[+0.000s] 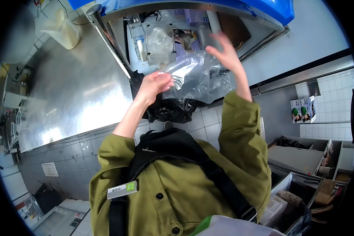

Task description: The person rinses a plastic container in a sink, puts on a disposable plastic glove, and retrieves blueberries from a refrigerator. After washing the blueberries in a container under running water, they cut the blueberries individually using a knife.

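Observation:
In the head view, a clear plastic bag (pixel 192 76) stretches across the space between my hands. My left hand (pixel 156 85) pinches its left edge, thumb pressed against the fingers. Over the bag's upper right side, my right hand (pixel 226 53) is raised with thumb and fingers spread, slightly blurred by motion. Just behind it lies a roll of clear plastic bags (pixel 204 36). Below the clear bag hangs a black plastic bag (pixel 173 111).
A steel counter (pixel 86 86) extends at the left, with a white pitcher (pixel 63 33) at its back. A tray with bundled clear plastic (pixel 160 40) and a purple box (pixel 195 17) sit ahead. Drawers (pixel 299 157) stand at the right.

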A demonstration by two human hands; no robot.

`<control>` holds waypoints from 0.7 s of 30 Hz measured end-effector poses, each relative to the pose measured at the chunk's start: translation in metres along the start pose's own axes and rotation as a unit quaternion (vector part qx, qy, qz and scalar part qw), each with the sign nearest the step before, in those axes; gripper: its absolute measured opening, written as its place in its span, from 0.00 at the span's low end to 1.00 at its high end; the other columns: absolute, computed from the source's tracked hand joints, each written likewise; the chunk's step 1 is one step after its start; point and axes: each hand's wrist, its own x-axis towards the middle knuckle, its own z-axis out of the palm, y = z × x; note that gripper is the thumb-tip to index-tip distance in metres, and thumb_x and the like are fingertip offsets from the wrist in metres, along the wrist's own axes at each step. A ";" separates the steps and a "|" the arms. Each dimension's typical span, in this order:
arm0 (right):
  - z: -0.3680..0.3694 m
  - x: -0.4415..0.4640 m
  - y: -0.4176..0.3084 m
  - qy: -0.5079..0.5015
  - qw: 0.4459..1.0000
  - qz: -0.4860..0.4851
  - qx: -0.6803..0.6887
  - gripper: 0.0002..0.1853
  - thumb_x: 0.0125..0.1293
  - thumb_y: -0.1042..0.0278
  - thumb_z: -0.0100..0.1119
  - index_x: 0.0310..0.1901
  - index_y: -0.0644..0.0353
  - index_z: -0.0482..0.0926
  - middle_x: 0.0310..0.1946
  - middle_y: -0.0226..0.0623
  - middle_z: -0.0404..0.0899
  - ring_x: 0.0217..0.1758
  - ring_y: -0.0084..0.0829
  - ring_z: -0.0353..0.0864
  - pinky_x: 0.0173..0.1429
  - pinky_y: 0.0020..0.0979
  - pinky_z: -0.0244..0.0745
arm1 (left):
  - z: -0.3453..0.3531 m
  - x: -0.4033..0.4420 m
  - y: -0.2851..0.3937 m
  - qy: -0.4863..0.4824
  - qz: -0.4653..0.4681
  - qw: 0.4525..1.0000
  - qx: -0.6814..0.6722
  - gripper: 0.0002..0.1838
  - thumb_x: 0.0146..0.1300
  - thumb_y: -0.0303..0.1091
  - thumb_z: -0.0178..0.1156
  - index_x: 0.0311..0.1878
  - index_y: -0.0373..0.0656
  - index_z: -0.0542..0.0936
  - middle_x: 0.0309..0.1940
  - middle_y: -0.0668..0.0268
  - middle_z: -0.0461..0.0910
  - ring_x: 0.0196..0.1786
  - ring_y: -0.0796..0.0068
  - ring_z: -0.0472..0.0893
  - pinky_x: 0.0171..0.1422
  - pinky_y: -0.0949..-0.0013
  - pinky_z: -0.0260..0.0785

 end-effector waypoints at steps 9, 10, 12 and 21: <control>0.069 -0.120 -0.110 0.005 0.944 0.217 0.250 0.09 0.53 0.72 0.63 0.34 0.64 0.74 0.23 0.30 0.75 0.23 0.16 0.72 0.26 0.19 0.65 | 0.013 -0.014 -0.029 0.006 0.019 1.000 0.002 0.12 0.60 0.33 0.56 0.46 0.39 0.76 0.29 0.69 0.78 0.31 0.81 0.78 0.34 0.79 0.70; 0.075 -0.124 -0.110 0.012 0.943 0.218 0.251 0.09 0.54 0.72 0.62 0.34 0.64 0.74 0.23 0.30 0.75 0.23 0.16 0.71 0.26 0.19 0.65 | 0.014 -0.017 -0.027 -0.009 -0.001 1.000 -0.012 0.13 0.61 0.33 0.55 0.46 0.39 0.76 0.30 0.68 0.78 0.31 0.81 0.78 0.36 0.79 0.71; 0.079 -0.131 -0.106 0.008 0.938 0.237 0.255 0.07 0.55 0.73 0.61 0.33 0.65 0.74 0.21 0.30 0.75 0.23 0.16 0.71 0.26 0.19 0.66 | 0.010 -0.018 -0.030 -0.033 -0.037 0.999 -0.010 0.13 0.61 0.33 0.53 0.46 0.38 0.75 0.32 0.66 0.79 0.32 0.77 0.79 0.38 0.77 0.73; 0.081 -0.136 -0.095 -0.079 0.866 0.310 0.384 0.10 0.56 0.66 0.60 0.31 0.65 0.76 0.23 0.35 0.78 0.26 0.24 0.77 0.32 0.23 0.70 | 0.006 -0.018 -0.040 0.020 0.001 0.999 0.041 0.07 0.61 0.29 0.55 0.37 0.36 0.77 0.27 0.67 0.78 0.30 0.79 0.79 0.31 0.80 0.72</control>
